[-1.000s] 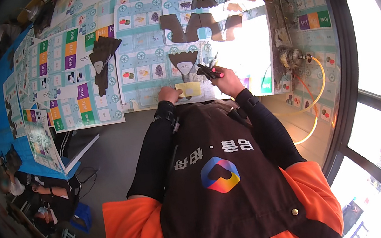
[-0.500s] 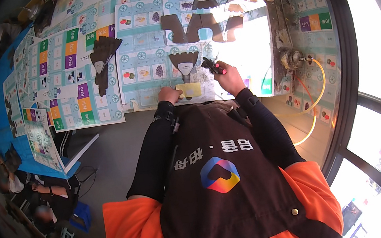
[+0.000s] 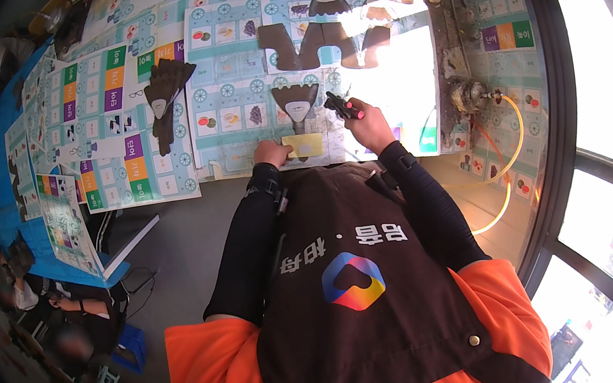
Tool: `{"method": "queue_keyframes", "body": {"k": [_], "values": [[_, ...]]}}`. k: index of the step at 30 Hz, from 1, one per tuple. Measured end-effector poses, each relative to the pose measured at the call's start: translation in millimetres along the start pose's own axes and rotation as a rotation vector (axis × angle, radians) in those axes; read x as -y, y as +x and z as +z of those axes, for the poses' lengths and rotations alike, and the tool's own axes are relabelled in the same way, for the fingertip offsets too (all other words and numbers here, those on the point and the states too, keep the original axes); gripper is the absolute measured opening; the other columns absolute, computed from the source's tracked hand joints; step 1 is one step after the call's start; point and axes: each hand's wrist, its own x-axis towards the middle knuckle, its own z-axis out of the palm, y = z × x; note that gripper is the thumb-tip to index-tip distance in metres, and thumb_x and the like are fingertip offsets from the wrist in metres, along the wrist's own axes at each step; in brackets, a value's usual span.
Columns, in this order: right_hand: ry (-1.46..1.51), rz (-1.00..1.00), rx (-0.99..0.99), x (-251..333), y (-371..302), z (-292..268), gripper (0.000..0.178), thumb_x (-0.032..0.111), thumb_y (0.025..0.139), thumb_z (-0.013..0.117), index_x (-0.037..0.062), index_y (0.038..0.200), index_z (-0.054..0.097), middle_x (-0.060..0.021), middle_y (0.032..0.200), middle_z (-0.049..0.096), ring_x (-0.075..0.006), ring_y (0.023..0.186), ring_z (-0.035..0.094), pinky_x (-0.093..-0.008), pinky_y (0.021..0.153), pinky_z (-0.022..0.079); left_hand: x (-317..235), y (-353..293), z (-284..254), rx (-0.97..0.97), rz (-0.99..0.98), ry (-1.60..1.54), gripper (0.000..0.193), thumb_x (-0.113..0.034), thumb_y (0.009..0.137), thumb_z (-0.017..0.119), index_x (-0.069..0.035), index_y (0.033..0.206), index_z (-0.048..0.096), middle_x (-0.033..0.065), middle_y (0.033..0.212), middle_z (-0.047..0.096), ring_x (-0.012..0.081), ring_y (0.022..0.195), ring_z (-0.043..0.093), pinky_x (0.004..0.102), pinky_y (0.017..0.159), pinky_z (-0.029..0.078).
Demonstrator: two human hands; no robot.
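Note:
My left hand (image 3: pixel 270 153) rests at the table's near edge, its fingers closed at the left end of a small yellow rectangular card (image 3: pixel 308 144). The card lies over the narrow lower end of a dark brown fan-shaped cut piece (image 3: pixel 297 102) with a pale grey inset. To the right of that piece, my right hand (image 3: pixel 371 132) is closed around a small black hand tool (image 3: pixel 339 105). Its front points up and left, above the table; its exact kind is unclear. Bright pink spots show at the fingers on it.
More dark brown cut pieces (image 3: pixel 325 44) lie farther back, with a stack of them (image 3: pixel 168 101) at the left. Printed sheets (image 3: pixel 119 139) cover the table. A yellow hose (image 3: pixel 521 130) hangs from a metal fitting (image 3: pixel 472 95) at the right. People sit at a blue-covered table on the far left.

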Motion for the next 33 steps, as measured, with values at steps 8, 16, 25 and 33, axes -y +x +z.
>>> {"method": "queue_keyframes", "body": {"k": [8, 16, 25, 33], "values": [[-0.042, 0.073, 0.025, 3, 4, -7, 0.027, 0.011, 0.071, 0.052, 0.001, 0.094, 0.058, -0.0267, 0.081, 0.059, -0.0437, 0.082, 0.056, -0.0455, 0.073, 0.044, 5, 3, 3, 0.003, 0.003, -0.029, 0.031, -0.029, 0.067, 0.068, 0.001, 0.065, 0.067, 0.0115, 0.058, 0.064, 0.0216, 0.054, 0.063, 0.0317, 0.059, 0.05], [0.012, 0.078, 0.146, -4, 2, -4, 0.032, 0.012, 0.07, 0.053, 0.0016, 0.1, 0.059, -0.0263, 0.086, 0.06, -0.0426, 0.086, 0.057, -0.0435, 0.077, 0.045, -1, -1, 0, 0.007, 0.013, 0.008, 0.03, -0.029, 0.068, 0.068, 0.001, 0.067, 0.067, 0.0117, 0.059, 0.064, 0.0215, 0.054, 0.063, 0.0321, 0.06, 0.049], [-0.025, 0.071, 0.039, -1, 5, -7, 0.031, 0.011, 0.069, 0.054, 0.0016, 0.099, 0.059, -0.0262, 0.087, 0.06, -0.0431, 0.085, 0.056, -0.0439, 0.075, 0.045, 0, -1, -1, -0.005, 0.015, 0.007, 0.03, -0.029, 0.067, 0.069, 0.002, 0.065, 0.067, 0.0118, 0.059, 0.064, 0.0218, 0.054, 0.063, 0.0324, 0.059, 0.049], [0.059, 0.124, 0.184, -5, 3, -1, 0.035, 0.013, 0.069, 0.055, 0.001, 0.102, 0.059, -0.0249, 0.088, 0.061, -0.0405, 0.085, 0.058, -0.0401, 0.077, 0.046, 1, 1, 0, 0.003, 0.015, 0.014, 0.031, -0.03, 0.067, 0.069, 0.001, 0.064, 0.067, 0.0108, 0.057, 0.063, 0.0207, 0.053, 0.063, 0.032, 0.059, 0.049]]}}
